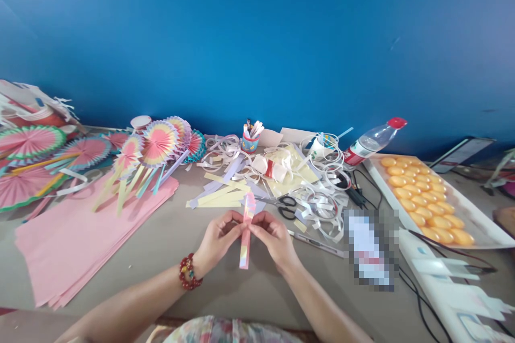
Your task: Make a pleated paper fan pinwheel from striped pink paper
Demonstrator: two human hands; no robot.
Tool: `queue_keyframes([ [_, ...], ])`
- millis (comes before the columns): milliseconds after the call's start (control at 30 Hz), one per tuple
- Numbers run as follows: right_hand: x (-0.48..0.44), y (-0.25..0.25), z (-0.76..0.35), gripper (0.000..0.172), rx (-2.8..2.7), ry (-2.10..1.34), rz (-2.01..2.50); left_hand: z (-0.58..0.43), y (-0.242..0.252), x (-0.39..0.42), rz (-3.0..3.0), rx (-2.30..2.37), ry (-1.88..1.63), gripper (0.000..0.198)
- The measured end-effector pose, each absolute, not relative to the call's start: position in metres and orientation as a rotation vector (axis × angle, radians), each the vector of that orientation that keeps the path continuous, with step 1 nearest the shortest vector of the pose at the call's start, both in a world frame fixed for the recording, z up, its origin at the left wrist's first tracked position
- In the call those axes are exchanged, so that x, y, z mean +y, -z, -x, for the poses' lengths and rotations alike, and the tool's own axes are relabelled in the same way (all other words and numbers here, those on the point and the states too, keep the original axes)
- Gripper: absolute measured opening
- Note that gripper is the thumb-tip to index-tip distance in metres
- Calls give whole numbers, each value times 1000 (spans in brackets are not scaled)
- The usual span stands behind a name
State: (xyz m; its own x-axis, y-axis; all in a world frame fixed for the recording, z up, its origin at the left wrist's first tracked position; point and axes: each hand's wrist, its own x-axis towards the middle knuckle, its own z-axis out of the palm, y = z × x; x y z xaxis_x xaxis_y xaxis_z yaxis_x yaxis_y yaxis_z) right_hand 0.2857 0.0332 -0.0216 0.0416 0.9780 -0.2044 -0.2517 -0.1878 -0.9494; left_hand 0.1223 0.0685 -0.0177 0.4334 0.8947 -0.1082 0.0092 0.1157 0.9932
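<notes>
Between both hands, a narrow folded strip of pink paper (245, 249) with pale yellow and lilac patches stands lengthwise above the table. My left hand (220, 237) pinches it from the left at mid-length, thumb and fingers together. From the right, my right hand (273, 237) pinches it at the same height. Just beyond the fingers lie loose yellow paper strips (217, 196) and black-handled scissors (287, 207). A slim craft knife or pen (316, 244) rests right of my right hand.
Pink sheets (96, 241) are stacked at left, with pleated paper fans (160, 142) behind. Tangled white ribbon (322, 209), a pen cup (250, 139) and a tilted bottle (374, 142) stand toward the wall. At right are a tray of yellow oval pieces (422, 193), a power strip (426, 273) and cables.
</notes>
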Motion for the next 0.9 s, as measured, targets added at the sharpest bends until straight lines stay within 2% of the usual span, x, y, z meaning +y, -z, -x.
queue_keyframes([
  [900,34,26,-283,15,-753,-1485,1155,-120,20,71,-1294,881,-769,18],
])
